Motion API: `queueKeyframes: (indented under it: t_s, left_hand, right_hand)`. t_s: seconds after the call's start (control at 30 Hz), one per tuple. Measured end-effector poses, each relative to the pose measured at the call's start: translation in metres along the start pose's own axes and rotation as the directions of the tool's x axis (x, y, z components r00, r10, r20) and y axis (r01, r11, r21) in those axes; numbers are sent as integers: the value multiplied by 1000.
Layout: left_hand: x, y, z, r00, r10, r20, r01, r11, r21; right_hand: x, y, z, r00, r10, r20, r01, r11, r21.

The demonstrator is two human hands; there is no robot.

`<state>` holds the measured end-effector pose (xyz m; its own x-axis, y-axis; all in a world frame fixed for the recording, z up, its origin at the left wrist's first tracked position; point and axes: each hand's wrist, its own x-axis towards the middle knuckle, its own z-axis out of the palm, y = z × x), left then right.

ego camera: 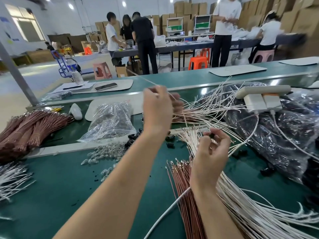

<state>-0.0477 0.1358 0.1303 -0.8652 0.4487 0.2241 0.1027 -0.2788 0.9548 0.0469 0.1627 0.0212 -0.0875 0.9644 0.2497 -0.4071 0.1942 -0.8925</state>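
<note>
Green belt-topped workbench (69, 178) in a warehouse hall stacked with cardboard boxes; five people stand or sit at the far tables. Two bare hands are at work.

Left hand (158, 109): raised, fingers curled. It pinches one thin white wire (151, 84), which runs up and away to its left. It also grips a fan of white and copper-pink wires (207, 109) spreading to its right, too many to count.

Right hand (211, 152): lower and nearer the wearer, it pinches one small black connector (211, 135) between thumb and fingertips.

Under the right hand lie two loose bundles side by side, one of copper-pink terminated wires (186, 195) and one of white wires (259, 213).

Left of the left hand sits one clear plastic bag of small parts (110, 119). Farther left are one heap of tied copper-pink wires (31, 128) and, nearer the wearer, one heap of short white wires (12, 181). Scattered clear plastic pieces (103, 152) and loose black connectors (134, 138) lie below the left hand.

Right of both hands, one beige power strip (264, 89) carries two white plug adapters (255, 102) and rests on black goods wrapped in clear film (276, 135).

Beyond the left hand are one dark phone (105, 86) and one clear water bottle (76, 73).
</note>
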Motion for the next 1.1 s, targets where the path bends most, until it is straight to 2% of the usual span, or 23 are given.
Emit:
queueKeyframes:
  t_s: [0.07, 0.1, 0.17, 0.23, 0.3, 0.4, 0.5, 0.57, 0.73, 0.83, 0.93, 1.0, 1.1]
  left_hand:
    - [1, 30, -28, 992, 22, -128, -53, 969, -242]
    - [-2, 39, -45, 986, -9, -166, -54, 927, -371]
    - [-17, 43, -77, 979, -104, -176, -10, 837, -547]
    - [-39, 27, -102, 963, -206, -175, 73, 821, -566]
    - [-60, -3, -121, 934, -288, -210, 138, 836, -531]
    - [-80, -45, -144, 897, -337, -286, 167, 857, -487]
    - [-83, -65, -161, 872, -346, -346, 179, 883, -433]
    - [-81, -68, -171, 867, -321, -380, 152, 898, -412]
    - [-79, -61, -195, 833, -331, -443, 59, 850, -524]
    - [-81, -63, -179, 875, -363, -320, 171, 851, -496]
    - [-89, -75, -151, 914, -381, -141, 327, 896, -302]
    - [-96, -81, -142, 935, -351, -47, 336, 921, -196]
    - [-101, -84, -141, 949, -309, -56, 299, 944, -141]
  right_hand:
    - [-12, -2, 5, 992, -32, 118, 37, 998, -45]
    - [-16, -2, 7, 984, -1, 177, 9, 999, -45]
    - [-21, -3, 11, 942, 150, 301, -159, 987, 3]
    - [-24, -4, 16, 830, 343, 439, -420, 903, 90]
    - [-27, -5, 20, 700, 473, 535, -627, 766, 143]
    - [-30, -4, 22, 575, 542, 613, -756, 639, 144]
    - [-30, -3, 19, 507, 537, 674, -808, 569, 154]
    - [-31, -1, 17, 497, 537, 682, -811, 566, 145]
    - [-30, 6, 17, 554, 533, 639, -769, 622, 148]
    - [-32, 10, 20, 572, 520, 634, -733, 671, 111]
    - [-39, 15, 25, 579, 487, 654, -679, 732, 57]
    - [-43, 17, 26, 557, 467, 687, -657, 754, 21]
    - [-46, 18, 25, 515, 453, 728, -654, 757, -8]
